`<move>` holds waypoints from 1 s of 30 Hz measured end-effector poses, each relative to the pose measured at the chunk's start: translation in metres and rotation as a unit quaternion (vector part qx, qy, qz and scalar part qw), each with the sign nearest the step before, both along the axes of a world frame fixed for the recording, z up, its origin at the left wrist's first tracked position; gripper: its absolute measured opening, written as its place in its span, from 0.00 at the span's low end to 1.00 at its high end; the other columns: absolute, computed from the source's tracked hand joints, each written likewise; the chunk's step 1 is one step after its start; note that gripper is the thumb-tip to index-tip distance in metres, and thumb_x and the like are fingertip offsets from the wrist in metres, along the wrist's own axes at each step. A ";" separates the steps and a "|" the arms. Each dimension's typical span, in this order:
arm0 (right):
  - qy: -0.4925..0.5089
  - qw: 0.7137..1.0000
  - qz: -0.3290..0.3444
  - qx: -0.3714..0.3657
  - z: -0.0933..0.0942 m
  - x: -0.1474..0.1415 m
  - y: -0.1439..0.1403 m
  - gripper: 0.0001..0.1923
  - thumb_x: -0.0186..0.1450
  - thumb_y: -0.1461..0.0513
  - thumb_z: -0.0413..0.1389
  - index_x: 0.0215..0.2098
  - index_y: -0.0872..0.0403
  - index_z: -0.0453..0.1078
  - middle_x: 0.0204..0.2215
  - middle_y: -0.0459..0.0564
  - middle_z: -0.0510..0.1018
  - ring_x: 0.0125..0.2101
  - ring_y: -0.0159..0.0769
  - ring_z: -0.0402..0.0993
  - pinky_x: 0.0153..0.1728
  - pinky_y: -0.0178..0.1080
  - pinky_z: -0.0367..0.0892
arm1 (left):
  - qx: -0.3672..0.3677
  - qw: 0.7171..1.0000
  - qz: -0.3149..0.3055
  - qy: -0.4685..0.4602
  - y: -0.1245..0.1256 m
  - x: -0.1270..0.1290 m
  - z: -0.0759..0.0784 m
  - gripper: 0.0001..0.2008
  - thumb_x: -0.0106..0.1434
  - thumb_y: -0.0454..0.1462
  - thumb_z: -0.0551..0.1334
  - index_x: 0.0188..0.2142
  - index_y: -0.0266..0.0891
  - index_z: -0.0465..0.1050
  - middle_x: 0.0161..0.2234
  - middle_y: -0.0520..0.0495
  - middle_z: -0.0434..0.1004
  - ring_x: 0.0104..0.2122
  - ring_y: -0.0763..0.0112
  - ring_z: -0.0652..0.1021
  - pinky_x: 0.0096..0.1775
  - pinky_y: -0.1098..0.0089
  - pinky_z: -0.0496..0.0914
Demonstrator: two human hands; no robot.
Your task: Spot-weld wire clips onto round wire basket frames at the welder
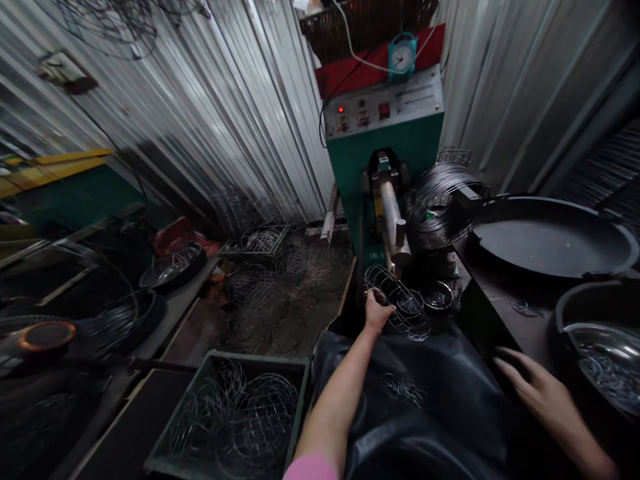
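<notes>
Left hand (376, 312) closed tight on rim of wire basket frame (397, 301), held at 12 o'clock from black apron (425, 407), just under metal arm (393, 223) of green machine (383, 167); right hand (537, 393) open, fingers spread, holding nothing, at 3 o'clock over counter (505, 293) edge, near bowl of wire pieces (600, 363). Risk judged: frame could snag on machine arm or slip off one-handed grip; loose wire bits (404, 390) on apron could prick or slide to floor. Crate of wire rings (235, 417) at 9 o'clock.
</notes>
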State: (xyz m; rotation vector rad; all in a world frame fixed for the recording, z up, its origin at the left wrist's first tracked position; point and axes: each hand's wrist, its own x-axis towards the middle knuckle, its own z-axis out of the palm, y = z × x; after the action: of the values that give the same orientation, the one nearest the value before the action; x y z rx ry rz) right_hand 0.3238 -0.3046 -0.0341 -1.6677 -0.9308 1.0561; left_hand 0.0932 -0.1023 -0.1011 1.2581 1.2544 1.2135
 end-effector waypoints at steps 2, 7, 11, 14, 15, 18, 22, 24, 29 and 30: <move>-0.098 0.994 0.016 0.040 0.012 -0.020 0.036 0.21 0.50 0.48 0.60 0.40 0.47 0.71 0.46 0.55 0.74 0.53 0.58 0.62 0.57 0.56 0.51 | -0.010 1.000 -0.002 -0.016 0.001 0.002 0.001 0.23 0.39 0.25 0.66 0.34 0.40 0.60 0.31 0.54 0.67 0.32 0.75 0.70 0.38 0.72 0.66; -0.070 0.988 0.102 0.089 0.031 -0.068 0.121 0.19 0.52 0.49 0.58 0.37 0.51 0.74 0.40 0.53 0.77 0.44 0.51 0.70 0.49 0.50 0.61 | -0.016 0.998 -0.001 -0.055 0.006 0.007 0.002 0.24 0.39 0.25 0.66 0.34 0.40 0.60 0.31 0.55 0.65 0.31 0.76 0.69 0.36 0.73 0.66; -0.054 0.987 0.119 0.091 0.029 -0.074 0.135 0.16 0.52 0.50 0.58 0.32 0.52 0.74 0.31 0.50 0.78 0.37 0.47 0.72 0.42 0.45 0.64 | -0.023 0.997 -0.003 -0.070 0.008 0.008 0.004 0.23 0.39 0.25 0.65 0.33 0.40 0.59 0.30 0.56 0.64 0.30 0.77 0.69 0.36 0.73 0.66; -0.061 0.987 0.115 0.096 0.028 -0.073 0.135 0.15 0.52 0.51 0.58 0.31 0.52 0.74 0.29 0.49 0.78 0.34 0.44 0.71 0.39 0.43 0.64 | -0.023 0.997 -0.003 -0.080 0.008 0.007 0.005 0.24 0.38 0.24 0.65 0.33 0.40 0.59 0.29 0.56 0.64 0.30 0.77 0.69 0.37 0.73 0.66; -0.061 0.987 0.113 0.097 0.028 -0.073 0.135 0.14 0.52 0.51 0.58 0.30 0.52 0.74 0.28 0.49 0.77 0.33 0.44 0.71 0.38 0.42 0.64 | -0.022 0.996 -0.004 -0.083 0.007 0.007 0.006 0.24 0.38 0.24 0.66 0.33 0.40 0.59 0.29 0.56 0.64 0.30 0.77 0.69 0.37 0.73 0.66; -0.053 0.987 0.116 0.096 0.028 -0.074 0.137 0.13 0.52 0.51 0.58 0.29 0.51 0.74 0.26 0.47 0.77 0.32 0.42 0.71 0.36 0.41 0.64 | -0.019 0.997 -0.009 -0.075 0.006 0.006 0.007 0.22 0.40 0.24 0.65 0.33 0.40 0.59 0.29 0.56 0.65 0.29 0.76 0.69 0.36 0.72 0.66; -0.015 0.989 0.111 0.091 0.025 -0.073 0.135 0.14 0.50 0.51 0.59 0.29 0.52 0.75 0.26 0.47 0.78 0.31 0.41 0.71 0.35 0.41 0.65 | -0.029 0.996 -0.028 -0.074 0.002 0.006 0.007 0.20 0.40 0.26 0.65 0.33 0.39 0.60 0.28 0.55 0.65 0.29 0.75 0.69 0.35 0.72 0.66; 0.016 0.991 0.103 0.084 0.024 -0.069 0.128 0.16 0.49 0.51 0.61 0.31 0.52 0.75 0.28 0.48 0.78 0.32 0.40 0.71 0.35 0.40 0.65 | -0.050 0.993 -0.042 -0.096 0.000 0.006 0.007 0.22 0.39 0.27 0.66 0.33 0.39 0.61 0.29 0.56 0.65 0.30 0.76 0.69 0.35 0.72 0.66; 0.077 0.986 0.149 0.021 0.024 -0.059 0.104 0.19 0.47 0.49 0.64 0.29 0.55 0.74 0.26 0.48 0.77 0.29 0.38 0.71 0.32 0.39 0.65 | -0.108 0.982 -0.075 -0.139 -0.005 0.001 0.009 0.23 0.37 0.32 0.68 0.34 0.39 0.63 0.29 0.55 0.66 0.30 0.76 0.69 0.35 0.72 0.65; 0.089 0.983 0.158 0.011 0.025 -0.059 0.102 0.19 0.47 0.49 0.64 0.29 0.55 0.74 0.25 0.48 0.76 0.27 0.37 0.70 0.31 0.38 0.65 | -0.119 0.979 -0.076 -0.148 -0.005 0.000 0.010 0.23 0.38 0.33 0.69 0.34 0.39 0.63 0.29 0.55 0.66 0.29 0.76 0.69 0.35 0.72 0.66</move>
State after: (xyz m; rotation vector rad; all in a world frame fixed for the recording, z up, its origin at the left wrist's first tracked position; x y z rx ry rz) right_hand 0.2650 -0.2028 -0.0090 -1.4085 -1.1065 1.3778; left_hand 0.0932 -0.1077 -0.0915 0.9425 1.0313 1.0609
